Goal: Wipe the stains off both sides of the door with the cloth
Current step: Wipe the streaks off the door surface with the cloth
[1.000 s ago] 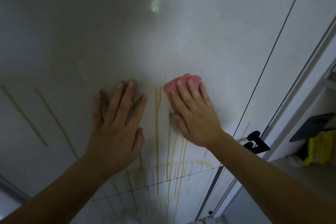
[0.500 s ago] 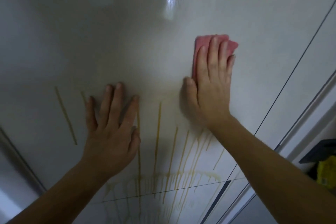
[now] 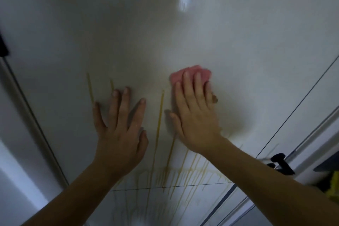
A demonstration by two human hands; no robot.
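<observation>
Head camera is showing us leaning on a big white door [image 3: 165, 33] with both hands. We are laying our right hand [image 3: 194, 115] flat on the pink cloth [image 3: 192, 69], with straight fingers pushing it against the door. The cloth is peeking out at the top of that hand, up high, above most of the mess. We are laying our left hand [image 3: 119, 134] flat on the bare door too, spread wide and holding nothing.

The door above and around the cloth is looking clean. Long yellow stains [image 3: 159, 124] are running down between our hands. Two more are showing by the left hand, and lots of drips [image 3: 183, 174] are hanging lower down. A little brown blob [image 3: 215, 99] is sitting by our right little finger.

So we are thinking this side is only partly done, with the lower part left to wipe. The other side is hiding from us, so we cannot tell about it.
</observation>
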